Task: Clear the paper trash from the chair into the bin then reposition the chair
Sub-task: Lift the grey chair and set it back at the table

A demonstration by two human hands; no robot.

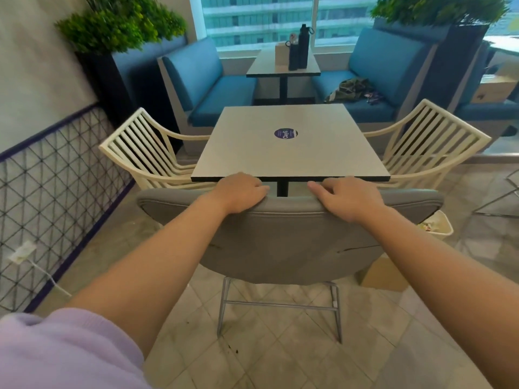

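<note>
A grey padded chair (289, 240) on a metal frame stands in front of me, its back towards me and its seat hidden under the square table (292, 153). My left hand (241, 193) grips the top edge of the backrest left of centre, fingers curled over it. My right hand (348, 196) grips the same edge right of centre. A white bin (442, 228) with paper scraps inside stands on the floor to the right, partly hidden behind the chair. No paper is visible on the chair.
White slatted chairs stand at the table's left (146, 155) and right (429, 147). A cardboard box (384, 273) lies on the tiled floor under the grey chair's right side. A wire mesh panel (53, 197) lines the left wall. Blue booth seats and a second table are behind.
</note>
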